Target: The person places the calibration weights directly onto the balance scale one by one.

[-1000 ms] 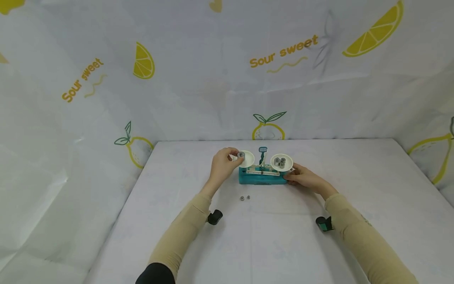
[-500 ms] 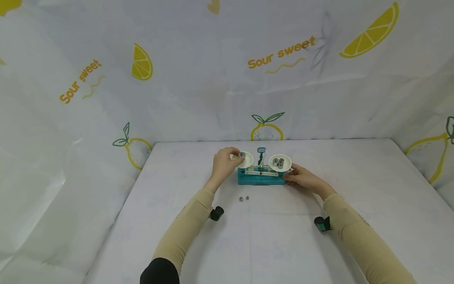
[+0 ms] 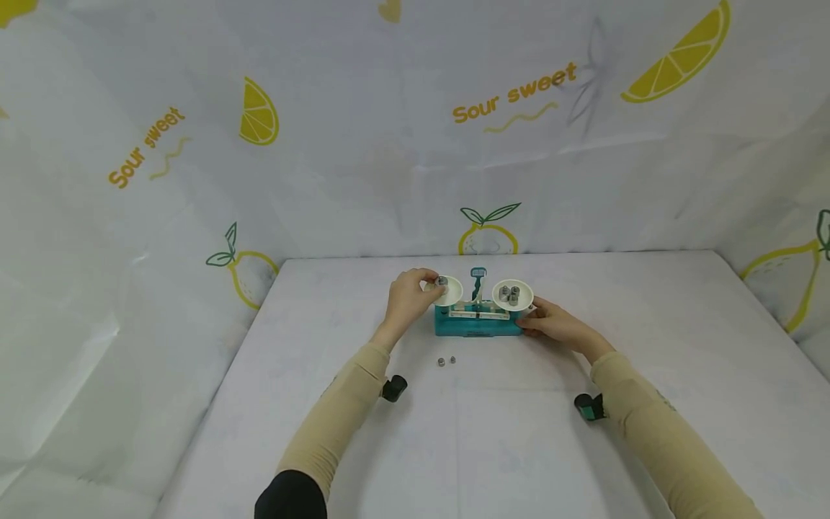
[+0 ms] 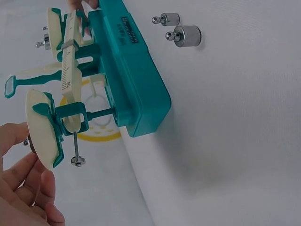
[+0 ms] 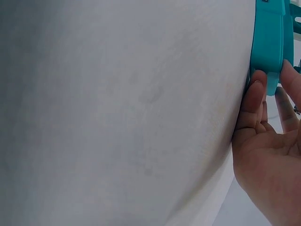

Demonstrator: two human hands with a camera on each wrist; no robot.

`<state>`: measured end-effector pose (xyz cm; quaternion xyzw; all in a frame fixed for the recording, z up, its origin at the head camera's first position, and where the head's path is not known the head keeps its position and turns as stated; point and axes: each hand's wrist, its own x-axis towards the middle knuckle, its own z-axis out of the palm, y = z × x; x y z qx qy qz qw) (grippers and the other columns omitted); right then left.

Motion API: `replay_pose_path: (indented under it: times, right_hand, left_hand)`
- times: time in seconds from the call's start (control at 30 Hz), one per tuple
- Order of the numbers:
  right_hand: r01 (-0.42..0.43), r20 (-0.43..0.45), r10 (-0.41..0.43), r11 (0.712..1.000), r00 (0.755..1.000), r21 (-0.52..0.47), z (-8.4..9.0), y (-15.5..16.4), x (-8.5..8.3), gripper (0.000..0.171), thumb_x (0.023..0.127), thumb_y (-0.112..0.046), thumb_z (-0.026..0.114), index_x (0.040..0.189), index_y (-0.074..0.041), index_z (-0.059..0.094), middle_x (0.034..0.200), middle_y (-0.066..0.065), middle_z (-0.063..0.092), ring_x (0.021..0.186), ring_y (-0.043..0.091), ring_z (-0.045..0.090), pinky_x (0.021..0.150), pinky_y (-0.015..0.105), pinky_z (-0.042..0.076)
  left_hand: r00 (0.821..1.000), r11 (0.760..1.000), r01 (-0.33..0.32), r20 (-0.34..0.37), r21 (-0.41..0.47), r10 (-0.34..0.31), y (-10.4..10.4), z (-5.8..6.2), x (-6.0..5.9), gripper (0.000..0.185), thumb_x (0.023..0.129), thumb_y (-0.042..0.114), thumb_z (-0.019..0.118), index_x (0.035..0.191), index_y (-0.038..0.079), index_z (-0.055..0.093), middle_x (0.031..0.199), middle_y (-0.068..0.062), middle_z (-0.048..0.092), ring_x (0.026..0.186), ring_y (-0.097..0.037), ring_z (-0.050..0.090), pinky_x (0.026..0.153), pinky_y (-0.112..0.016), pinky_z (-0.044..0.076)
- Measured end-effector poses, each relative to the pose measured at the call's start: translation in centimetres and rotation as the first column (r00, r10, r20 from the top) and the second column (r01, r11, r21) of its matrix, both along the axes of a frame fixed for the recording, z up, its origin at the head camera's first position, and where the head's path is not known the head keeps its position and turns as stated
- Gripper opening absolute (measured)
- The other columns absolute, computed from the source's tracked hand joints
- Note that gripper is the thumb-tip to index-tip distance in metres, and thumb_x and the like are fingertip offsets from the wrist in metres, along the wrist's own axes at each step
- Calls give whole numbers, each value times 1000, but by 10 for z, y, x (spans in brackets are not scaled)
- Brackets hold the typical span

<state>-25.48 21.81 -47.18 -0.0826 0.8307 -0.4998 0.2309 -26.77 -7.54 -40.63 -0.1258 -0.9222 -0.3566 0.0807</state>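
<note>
Left hand point(image 3: 408, 294) pinches a small metal weight point(image 3: 442, 280) between thumb and fingertips, right at the near-left rim of the left pan point(image 3: 450, 290). The weight sits over the pan edge; can't tell if it touches the pan. In the left wrist view the curled fingers point(image 4: 26, 188) sit just beside the pan point(image 4: 40, 129), nothing between them.

Right hand point(image 3: 551, 323) rests against the right end of the teal scale point(image 3: 476, 322), fingers fairly straight, thumb on top, bracing the base. Right wrist view confirms: fingertips point(image 5: 256, 96) flat against the teal base point(image 5: 268, 37), palm open, not wrapped round it.

Right pan point(image 3: 513, 294) is just ahead of the right hand and carries a cluster of weights point(image 3: 509, 294). Pointer post point(image 3: 478, 281) stands upright between the two pans.

Two loose weights point(image 3: 446, 360) lie on the table point(image 3: 493, 447) nearer the person than the left hand, just in front of the scale, apart from it; one larger, one smaller in the left wrist view point(image 4: 187, 36).

Both forearms in tan sleeves, stretched forward, elbows out, with a wrist camera point(image 3: 393, 388) under each. Lemon-print cloth point(image 3: 259, 115) hangs behind and to both sides.
</note>
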Motion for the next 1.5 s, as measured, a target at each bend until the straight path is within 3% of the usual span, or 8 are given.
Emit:
replay_pose_path:
  times: [0.17,0.47,0.63,0.83,1.03,1.27,1.5]
  right_hand:
    - [6,-4,-6,1000,1000,3,-1,1,-1,73,92,-32,57,148,-10,17,110,15,55,94,19,53,82,27,44]
    - [3,-8,-3,1000,1000,20,0,2,-1,75,92,-34,57,148,-7,16,112,17,55,94,20,54,84,28,45]
    - [2,-11,-2,1000,1000,23,2,2,-1,72,92,-33,57,146,-5,18,109,16,55,93,19,54,83,28,45]
    - [5,-11,-4,1000,1000,31,1,3,-2,74,92,-33,57,147,-4,16,108,15,56,92,19,54,81,27,45]
    - [6,-6,-6,999,1000,36,1,2,-1,75,92,-34,57,147,-4,16,111,16,55,93,20,54,82,27,45]
    - [14,1,-14,999,1000,34,-1,1,-1,75,92,-33,57,147,-5,16,113,17,54,95,20,54,84,28,45]
    - [7,-5,-7,1000,1000,19,-1,1,0,68,92,-33,57,144,-5,22,110,16,55,94,20,54,84,28,45]
  left_hand:
    - [1000,1000,8,4,1,-8,-3,3,1,34,84,29,68,111,8,68,104,-6,69,78,-19,54,67,-26,41]
    - [999,996,22,-37,91,-19,-13,3,11,26,85,23,68,104,6,68,99,-8,66,78,-19,54,67,-23,43]
    - [997,991,73,15,113,-76,-20,-9,24,18,85,21,67,97,7,69,93,-7,65,78,-15,54,64,-20,42]
    - [965,976,204,148,80,-214,-25,-28,39,15,85,21,67,94,9,69,90,-4,65,76,-11,53,64,-20,43]
    - [925,955,295,248,9,-288,-23,-47,46,13,83,17,68,92,8,70,88,-4,66,74,-9,51,63,-18,43]
    - [902,944,328,308,-28,-304,-21,-52,52,8,83,14,68,88,9,69,82,-2,64,71,-7,51,62,-17,43]
    - [897,947,320,333,-38,-289,-20,-57,53,4,82,13,68,84,9,68,78,1,62,69,-6,50,61,-18,43]
